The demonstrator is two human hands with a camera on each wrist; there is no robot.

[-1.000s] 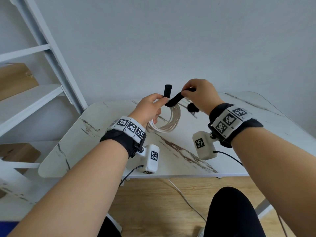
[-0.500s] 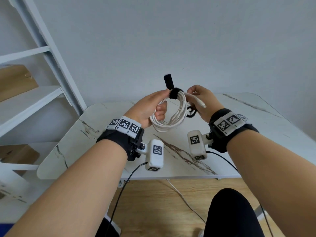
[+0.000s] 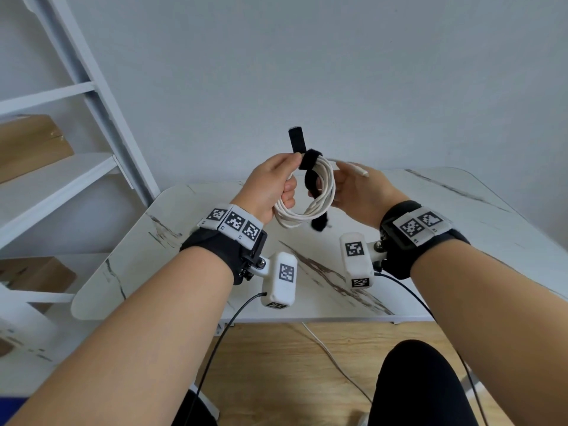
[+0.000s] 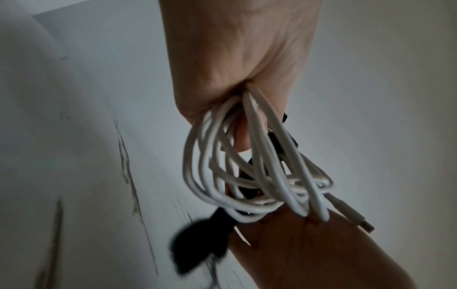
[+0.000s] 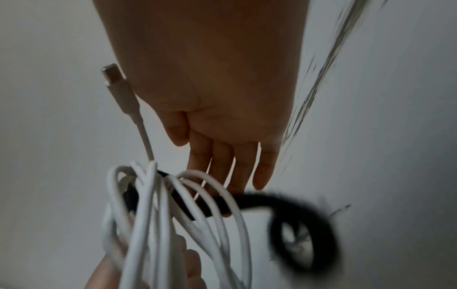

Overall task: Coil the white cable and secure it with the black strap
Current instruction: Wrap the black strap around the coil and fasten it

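Observation:
My left hand (image 3: 273, 182) holds the coiled white cable (image 3: 296, 217) up above the table, fingers curled round its strands (image 4: 247, 176). The black strap (image 3: 310, 156) loops over the top of the coil; one end stands upright by my left thumb, and the other passes through the coil and hangs in a curl (image 5: 304, 234). My right hand (image 3: 359, 192) is behind the coil with straight fingers (image 5: 222, 168), whose tips touch the strap. The cable's plug (image 3: 360, 171) lies across my right hand.
The white marble-patterned table (image 3: 461, 226) lies under both hands. A white shelf unit (image 3: 61, 179) with cardboard boxes (image 3: 30, 146) stands to the left. Camera cords hang from both wrists over the wooden floor (image 3: 276, 364).
My right hand drew the strap over the coil, then let it go and straightened its fingers. Both hands rose with the coil, and the strap's tail now hangs below it.

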